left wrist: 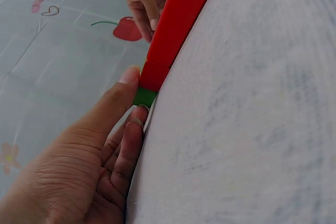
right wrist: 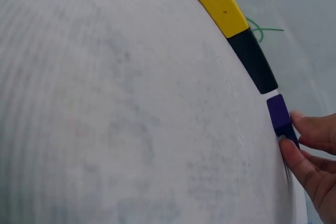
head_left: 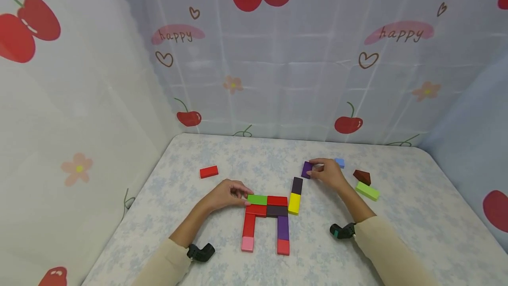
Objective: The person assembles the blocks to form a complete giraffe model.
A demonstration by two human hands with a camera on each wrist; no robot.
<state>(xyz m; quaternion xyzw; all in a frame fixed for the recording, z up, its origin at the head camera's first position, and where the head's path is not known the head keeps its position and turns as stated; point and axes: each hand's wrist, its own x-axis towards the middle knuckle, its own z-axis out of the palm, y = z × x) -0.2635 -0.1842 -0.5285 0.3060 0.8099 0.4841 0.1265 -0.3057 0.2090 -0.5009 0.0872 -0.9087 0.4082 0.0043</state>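
My right hand pinches a purple block between thumb and fingers. In the right wrist view a small gap parts that purple block from the black block, which joins end to end with a yellow block. My left hand pinches the end of a green block, thumb on one side and fingers on the other. Beside the green block lies a red block. Below them sit another red block and a dark block, with two leg-like columns of blocks reaching toward me.
A loose red block lies at the back left of the table. Right of my right hand are a blue block, a brown block and a lime green block. A printed curtain hangs behind the table.
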